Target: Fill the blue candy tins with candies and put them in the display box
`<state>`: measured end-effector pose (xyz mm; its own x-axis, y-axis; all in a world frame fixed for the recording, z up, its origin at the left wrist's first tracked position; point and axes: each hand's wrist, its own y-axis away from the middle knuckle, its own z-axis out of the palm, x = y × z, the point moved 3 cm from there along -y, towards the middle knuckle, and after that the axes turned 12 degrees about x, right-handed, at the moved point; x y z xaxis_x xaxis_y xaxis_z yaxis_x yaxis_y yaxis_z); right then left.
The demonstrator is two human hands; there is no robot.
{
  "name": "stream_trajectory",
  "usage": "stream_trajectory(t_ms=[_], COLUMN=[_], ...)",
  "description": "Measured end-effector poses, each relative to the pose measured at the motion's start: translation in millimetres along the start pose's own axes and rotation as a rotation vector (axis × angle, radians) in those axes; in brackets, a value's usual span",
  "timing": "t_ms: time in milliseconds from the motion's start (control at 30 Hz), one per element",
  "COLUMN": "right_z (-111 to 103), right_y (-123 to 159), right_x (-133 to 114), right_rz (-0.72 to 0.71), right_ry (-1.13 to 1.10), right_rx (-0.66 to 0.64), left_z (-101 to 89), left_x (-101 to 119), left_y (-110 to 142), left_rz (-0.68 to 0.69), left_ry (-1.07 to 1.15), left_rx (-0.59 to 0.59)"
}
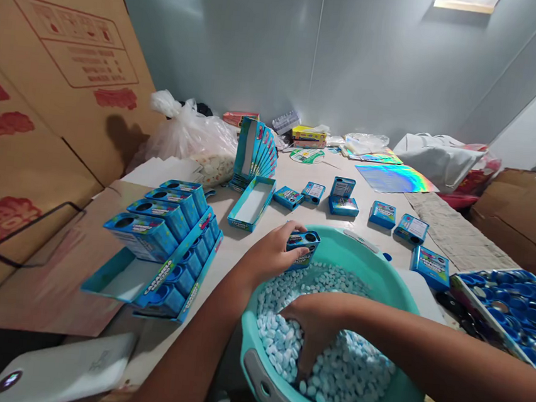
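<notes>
My left hand (275, 252) is wrapped round a small blue box (302, 250) with a dark round spot on its top. It holds the box over the far left rim of a turquoise basin (395, 289). Pale blue and white candies (350, 373) fill the lower part of the basin. Reaching in from the right, my right hand (315, 329) dips into them, fingers pointing down. Its fingertips are buried, so whether they grip any candies is hidden.
Left of the basin stand display cartons holding blue boxes (179, 262). An empty blue carton tray (252, 203) lies behind, with several loose blue boxes (343, 205) to its right. Blue round lids (518, 307) fill a tray at right. A white power bank (62, 367) lies front left.
</notes>
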<state>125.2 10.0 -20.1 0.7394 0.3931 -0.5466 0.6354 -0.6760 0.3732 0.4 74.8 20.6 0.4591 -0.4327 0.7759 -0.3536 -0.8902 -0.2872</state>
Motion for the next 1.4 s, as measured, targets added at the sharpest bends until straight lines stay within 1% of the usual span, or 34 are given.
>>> stream_trajectory(t_ms=[100, 200, 267, 400, 533, 600, 667, 733, 767, 900, 1067, 1167, 1300, 1400], right_z=[-1.1, -17.5, -32.1, -57.5, -62.8, -65.2, -68.4, -70.7, -71.3, -70.9, -66.6, -64.3, -64.1, -65.3], right_y=[-3.6, -3.4, 0.2, 11.2, 19.7, 22.4, 23.7, 22.8, 21.7, 16.4, 11.4, 9.8, 8.2, 7.7], right_x=[1.1, 8.8, 15.8, 29.6, 35.6, 35.4, 36.0, 36.3, 36.1, 34.3, 35.2, 39.2, 45.2, 47.7], right_rz=[-0.028, 0.006, -0.019, -0.093, -0.079, -0.099, -0.095, -0.066, -0.051, -0.029, -0.029, -0.003, -0.01, 0.017], right_ry=[0.002, -0.028, -0.126, -0.473, -0.844, -1.021, -1.147, -1.195, -1.194, -1.201, -1.25, -1.257, -1.258, -1.223], right_rx=[-0.055, 0.004, 0.061, 0.256, 0.426, 0.593, 0.783, 0.917, 0.955, 1.041, 1.102, 1.133, 1.147, 1.135], left_z=[0.5, 1.2, 1.8, 4.8, 8.8, 11.6, 14.4, 15.8, 16.0, 15.9, 16.4, 17.3, 18.5, 18.8], left_x=[-1.0, -2.5, -3.7, -5.8, -6.3, -5.0, -2.8, 0.2, 1.8, 6.1, 5.1, 4.9, 5.4, 5.5], left_y=[-0.9, -1.4, -1.3, -1.9, -2.8, -2.4, -1.3, 0.0, 0.6, 1.3, -1.4, -2.0, -1.4, -1.0], left_rz=[0.012, -0.002, -0.016, 0.01, 0.088, 0.133, 0.171, 0.202, 0.216, 0.24, 0.21, 0.188, 0.145, 0.128], left_ry=[-0.01, -0.023, -0.036, -0.046, -0.051, -0.051, -0.024, 0.024, 0.047, 0.069, -0.02, -0.037, -0.095, -0.123], left_rx=[-0.009, -0.008, -0.005, -0.026, -0.064, -0.117, -0.187, -0.241, -0.258, -0.281, -0.248, -0.255, -0.272, -0.268])
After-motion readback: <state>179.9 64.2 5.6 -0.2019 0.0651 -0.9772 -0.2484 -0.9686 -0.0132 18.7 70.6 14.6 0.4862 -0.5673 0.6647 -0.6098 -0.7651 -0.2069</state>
